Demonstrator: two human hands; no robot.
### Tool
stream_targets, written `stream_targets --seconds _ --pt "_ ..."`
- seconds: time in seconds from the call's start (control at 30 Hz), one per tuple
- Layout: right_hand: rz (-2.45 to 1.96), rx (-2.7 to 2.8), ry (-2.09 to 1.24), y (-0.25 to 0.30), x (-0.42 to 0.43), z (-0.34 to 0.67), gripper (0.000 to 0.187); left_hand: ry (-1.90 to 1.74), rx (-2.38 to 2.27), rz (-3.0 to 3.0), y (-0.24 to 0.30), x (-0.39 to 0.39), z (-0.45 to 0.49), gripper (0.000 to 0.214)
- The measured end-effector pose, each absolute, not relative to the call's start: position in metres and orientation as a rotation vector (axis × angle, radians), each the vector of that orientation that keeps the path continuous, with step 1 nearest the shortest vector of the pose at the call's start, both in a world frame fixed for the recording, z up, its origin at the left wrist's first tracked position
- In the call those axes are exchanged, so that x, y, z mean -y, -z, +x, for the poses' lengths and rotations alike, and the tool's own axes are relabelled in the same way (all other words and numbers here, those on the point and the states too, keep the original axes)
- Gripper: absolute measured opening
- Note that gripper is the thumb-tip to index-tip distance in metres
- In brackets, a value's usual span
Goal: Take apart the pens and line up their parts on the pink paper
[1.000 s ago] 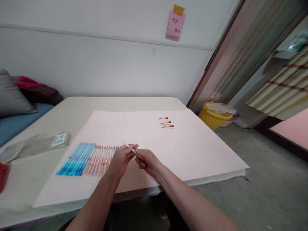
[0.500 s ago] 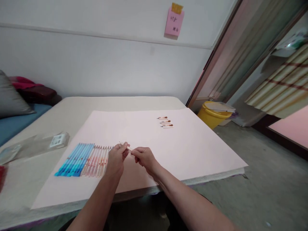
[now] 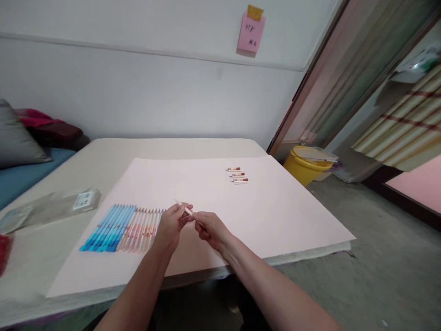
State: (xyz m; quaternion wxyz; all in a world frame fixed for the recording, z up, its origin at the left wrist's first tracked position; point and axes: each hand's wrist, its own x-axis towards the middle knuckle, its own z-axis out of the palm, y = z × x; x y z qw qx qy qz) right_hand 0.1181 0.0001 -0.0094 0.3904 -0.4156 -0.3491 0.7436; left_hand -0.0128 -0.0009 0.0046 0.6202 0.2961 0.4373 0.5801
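Note:
A slim white pen (image 3: 188, 211) is pinched between both hands, its thin tip pointing up and to the left. My left hand (image 3: 175, 220) is closed round its front part, with the tip sticking out beyond the thumb. My right hand (image 3: 211, 226) is closed on its rear end, which the fingers hide. Left of my left hand lies a row of pale pens with pink and orange patterns (image 3: 138, 230), partly covered by that hand. Beside them is a row of blue pens (image 3: 109, 227). Both rows rest on the pink sheet (image 3: 275, 216).
Farther back on the sheet lie three small groups of pen parts (image 3: 237, 175), white and brown with dark tips. A clear plastic package (image 3: 58, 207) is at the left. Beyond the table's right side stands a yellow bucket (image 3: 301, 168). A wall (image 3: 155, 96) rises behind.
Both hands have shifted slightly right with the pen. The pen is tilted more steeply, and more of its white body shows above my left hand.

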Motion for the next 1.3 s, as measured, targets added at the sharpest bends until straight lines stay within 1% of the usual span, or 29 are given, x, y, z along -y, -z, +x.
stream_targets --seconds 0.13,0.27,0.47,0.6,0.67,0.87,0.97,1.1,1.17,1.3 --pt "-1.086 0.969 -1.801 0.0070 0.0008 0.1159 0.023 -1.381 -1.129 0.615 -0.0106 0.0015 -0.0127 0.028" --pt "-1.085 1.016 -1.806 0.0058 0.0025 0.1156 0.022 -1.410 -1.171 0.607 -0.0089 0.0003 -0.0144 0.026" --pt "-1.061 0.791 -1.987 0.0069 0.0014 0.1169 0.026 -1.359 -1.055 0.669 -0.0017 -0.0015 -0.0160 0.024" --pt "-1.032 0.702 -2.063 0.0096 -0.0010 0.1179 0.024 -1.344 -1.004 0.650 -0.0028 -0.0006 -0.0141 0.024" --pt "-1.041 0.729 -2.017 0.0101 -0.0014 0.1177 0.024 -1.342 -1.008 0.641 -0.0058 0.0006 -0.0127 0.024" --pt "-1.105 1.016 -1.737 0.0087 0.0020 0.1150 0.023 -1.366 -1.129 0.608 -0.0090 0.0018 -0.0128 0.027" --pt "-1.095 0.993 -1.801 0.0103 0.0023 0.1151 0.022 -1.356 -1.134 0.620 -0.0064 0.0004 -0.0149 0.026" --pt "-1.083 0.831 -1.952 0.0137 -0.0001 0.1157 0.027 -1.325 -1.055 0.669 -0.0064 0.0001 -0.0147 0.024" --pt "-1.083 0.802 -1.947 0.0141 -0.0005 0.1153 0.028 -1.322 -1.048 0.661 -0.0069 0.0005 -0.0136 0.024" --pt "-1.062 0.871 -1.829 0.0118 0.0009 0.1138 0.028 -1.332 -1.134 0.607 -0.0045 0.0012 -0.0134 0.025"
